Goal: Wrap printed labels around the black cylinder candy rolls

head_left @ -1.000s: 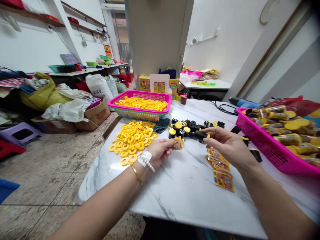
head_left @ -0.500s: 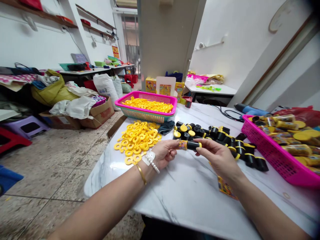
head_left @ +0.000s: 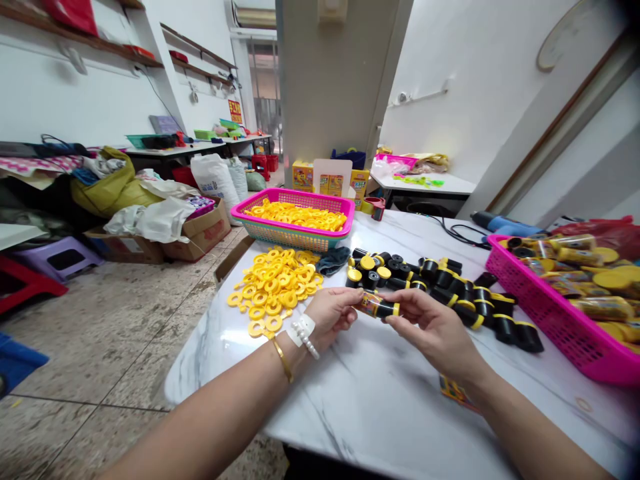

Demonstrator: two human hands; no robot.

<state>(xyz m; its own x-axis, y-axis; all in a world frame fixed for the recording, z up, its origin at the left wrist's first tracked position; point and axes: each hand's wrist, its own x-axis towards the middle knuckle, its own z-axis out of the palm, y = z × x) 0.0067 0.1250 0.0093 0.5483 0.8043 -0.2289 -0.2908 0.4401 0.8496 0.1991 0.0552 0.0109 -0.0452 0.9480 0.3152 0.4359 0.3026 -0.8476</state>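
Between my hands is a small black tube [head_left: 378,306] with a yellow rim and a colourful printed sleeve over its left part. My left hand [head_left: 331,313] pinches the sleeved end with thumb and fingers. On the other side, my right hand [head_left: 436,327] grips the yellow-rimmed end. The tube lies nearly level, dipping slightly to the right, above the white marbled table [head_left: 350,400]. Behind it spreads a pile of black tubes with yellow rims [head_left: 443,277]. Yellow ring-shaped pieces [head_left: 277,287] are heaped beyond my left wrist. Printed labels [head_left: 456,392] lie partly hidden under my right forearm.
A pink-and-green basket [head_left: 295,233] of yellow pieces stands at the back. At the right is a pink basket [head_left: 560,320] full of sleeved tubes. A dark cloth [head_left: 333,261], a tape roll [head_left: 376,208] and a blue heat gun [head_left: 505,223] lie on the table.
More of the printed sleeve shows on the tube, and less black. The tube's right end has dipped slightly. Both hands still hold it, and the camera view has shifted a little.
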